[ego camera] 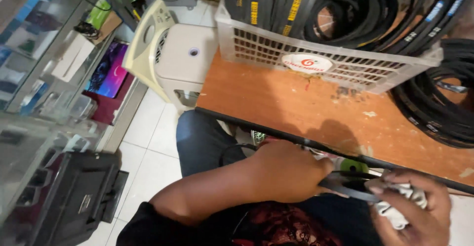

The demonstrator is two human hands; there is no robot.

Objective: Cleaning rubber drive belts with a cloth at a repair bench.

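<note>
Stretching between the two hands at the lower right of the frame is a black rubber belt (345,184), kept just under the table edge (316,144) and above the person's lap. The left hand (289,172) is clenched around one end of the visible stretch, knuckles up, which seems to keep the belt taut. The right hand (419,206) is wrapped around a crumpled white cloth (400,209), and its fingers press that cloth against the belt, so the belt passes between cloth and fingers. Holding it taut in one fist would let the cloth bear evenly on the surface. A small round green thing (354,166) shows just behind the belt, partly hidden; what it is cannot be told.

Above the hands lies the orange-brown table top (296,102), scuffed and bare in its middle. At its far side, across the upper centre, stands a white slotted plastic basket (316,58) full of upright black belts (355,9). More coiled belts (439,102) rest on the table at the right edge. At upper left a cream plastic stool (182,53) stands on the white tiled floor (148,142), with glass display shelves (44,68) along the left side.
</note>
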